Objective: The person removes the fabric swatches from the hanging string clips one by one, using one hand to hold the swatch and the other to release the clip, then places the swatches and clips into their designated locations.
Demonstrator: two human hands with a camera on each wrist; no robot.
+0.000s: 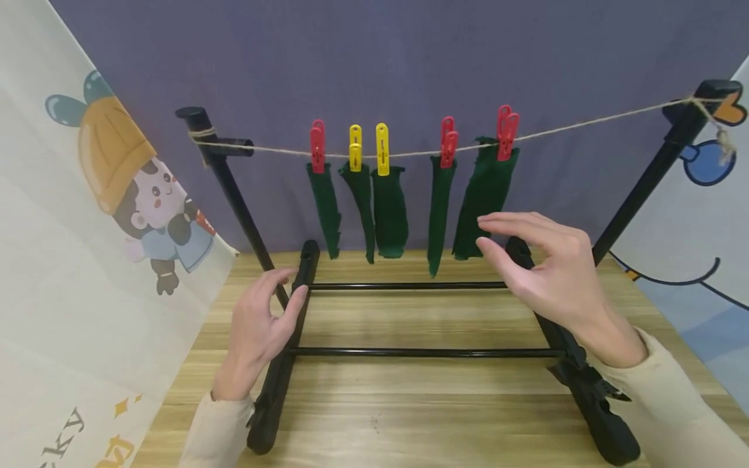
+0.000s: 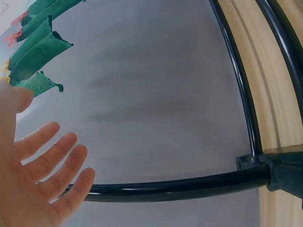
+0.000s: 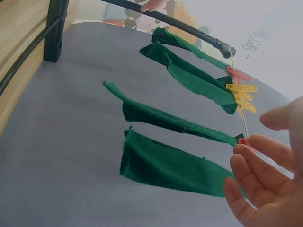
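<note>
Purple-grey cloth is spread across the background, flanked at the left of the frame by a white printed sheet on which a cartoon figure is shown, and a wood-grained surface is seen below. On that surface a black frame is stood, and between the tops of its two posts a thin cord is strung, sagging slightly. Five dark green strips are hung from the cord around the centre of the head view: the first strip is held by a red peg, the second strip and third strip by yellow pegs, and the narrow fourth strip and broad fifth strip by red pegs at centre right. At the right, the right hand is held with thumb and fingers parted before the lower part of the fifth strip, nothing being gripped. At lower left, the left hand is held loosely spread beside the left post, also without anything grasped; whether the post is touched cannot be told.
</note>
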